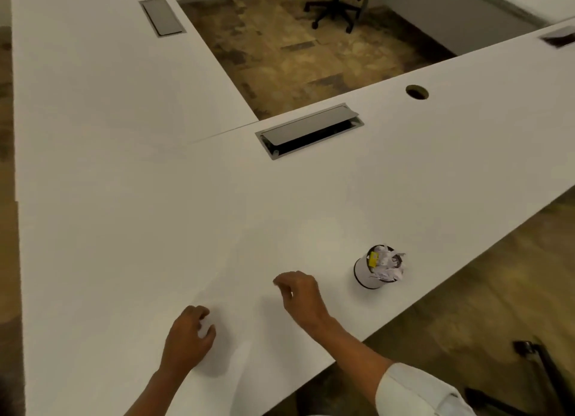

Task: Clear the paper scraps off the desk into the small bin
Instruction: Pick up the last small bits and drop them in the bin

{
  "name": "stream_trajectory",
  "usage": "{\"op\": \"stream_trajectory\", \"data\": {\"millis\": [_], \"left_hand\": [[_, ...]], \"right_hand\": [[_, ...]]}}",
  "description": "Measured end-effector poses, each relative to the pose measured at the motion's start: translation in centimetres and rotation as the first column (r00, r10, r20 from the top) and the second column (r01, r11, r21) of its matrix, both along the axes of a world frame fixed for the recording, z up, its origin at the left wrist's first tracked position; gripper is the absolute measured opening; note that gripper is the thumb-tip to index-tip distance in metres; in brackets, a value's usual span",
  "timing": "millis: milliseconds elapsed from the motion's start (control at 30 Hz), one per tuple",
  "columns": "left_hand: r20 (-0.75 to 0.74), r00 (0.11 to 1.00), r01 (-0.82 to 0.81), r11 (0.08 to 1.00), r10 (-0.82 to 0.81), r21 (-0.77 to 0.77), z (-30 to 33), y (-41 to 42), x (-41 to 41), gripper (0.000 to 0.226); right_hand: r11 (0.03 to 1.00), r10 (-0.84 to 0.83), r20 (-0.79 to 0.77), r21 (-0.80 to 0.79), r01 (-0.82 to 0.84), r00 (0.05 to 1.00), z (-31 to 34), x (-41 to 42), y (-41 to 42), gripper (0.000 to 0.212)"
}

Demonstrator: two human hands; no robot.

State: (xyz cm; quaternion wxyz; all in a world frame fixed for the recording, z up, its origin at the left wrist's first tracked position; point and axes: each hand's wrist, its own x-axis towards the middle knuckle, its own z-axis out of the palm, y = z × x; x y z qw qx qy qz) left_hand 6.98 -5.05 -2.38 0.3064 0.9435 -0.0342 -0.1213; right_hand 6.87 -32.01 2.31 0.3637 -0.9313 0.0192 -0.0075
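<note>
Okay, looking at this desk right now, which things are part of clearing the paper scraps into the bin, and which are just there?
Part of the job:
- small bin, upright on the desk
- paper scraps heaped in it, with a yellow piece
- left hand, fingers curled
- right hand, fingers loosely curled
- desk

Just there:
- cable hatch, lid ajar
- cable hole
- office chair

No readable text, label, brand, number or sign anywhere. Faint print on the crumpled paper scraps (387, 264) in the small bin (364, 272), too blurred to make out. Yellow scrap (372, 258) among them, likewise unreadable.
</note>
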Motion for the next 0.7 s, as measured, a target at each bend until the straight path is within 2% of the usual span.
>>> {"op": "stream_trajectory", "data": {"millis": [100,167,300,400,533,700], "left_hand": [[-0.058,0.994,0.099,0.994,-0.096,0.036,-0.3,-1.2,-0.6,0.038],[-0.085,0.986,0.152,0.986,-0.146,0.068,-0.4,-2.2,-1.1,0.04],[-0.051,0.979,0.203,0.97,-0.198,0.133,-0.7,-3.2,-1.7,0.025],[-0.007,0.975,0.221,0.958,-0.223,0.184,-0.9,-3.4,-2.0,0.012],[0.037,0.974,0.208,0.942,-0.226,0.265,-1.5,-3.1,-2.5,0.024],[0.077,0.965,0.207,0.91,-0.251,0.36,-1.4,-3.5,-3.0,0.035]], "right_hand": [[0.973,-0.233,0.059,0.009,0.233,0.971,3.4,-0.7,-6.7,0.017],[0.94,-0.336,0.055,-0.044,0.338,0.94,5.2,-1.2,-11.4,0.016],[0.861,-0.5,-0.096,-0.159,0.483,0.861,6.6,-1.8,-18.2,0.015],[0.851,-0.513,-0.161,-0.225,0.475,0.843,5.9,-1.6,-20.0,0.014],[0.856,-0.469,-0.252,-0.366,0.365,0.847,4.0,-1.0,-20.3,0.019],[0.859,-0.438,-0.372,-0.441,0.26,0.818,3.0,0.2,-20.2,0.025]]}}
